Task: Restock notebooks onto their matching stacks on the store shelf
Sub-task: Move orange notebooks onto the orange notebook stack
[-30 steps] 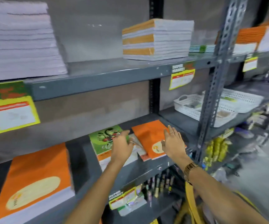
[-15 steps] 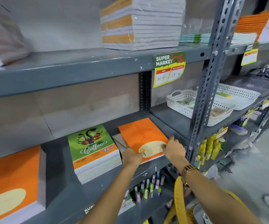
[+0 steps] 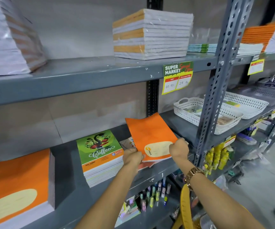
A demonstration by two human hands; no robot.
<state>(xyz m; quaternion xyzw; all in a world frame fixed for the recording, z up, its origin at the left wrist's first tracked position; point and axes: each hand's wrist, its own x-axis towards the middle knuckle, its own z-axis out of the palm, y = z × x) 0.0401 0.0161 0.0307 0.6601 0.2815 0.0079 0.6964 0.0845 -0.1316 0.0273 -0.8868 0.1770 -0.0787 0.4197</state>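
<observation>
I see the left hand [image 3: 132, 156] and right hand [image 3: 179, 148] each pinching the near edge of the orange notebook [image 3: 150, 134] — tilted up off the middle shelf [image 3: 150, 175] (probably to carry it to the big orange stack [image 3: 16, 184] far left).

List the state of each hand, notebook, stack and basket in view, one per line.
Left hand: gripping orange notebook's near-left corner.
Right hand: gripping its near-right edge.
Orange notebook: held, far end tilted up.
Coffee stack: resting flat.
Orange stack: resting flat.
White basket: upright, holding small items.
</observation>
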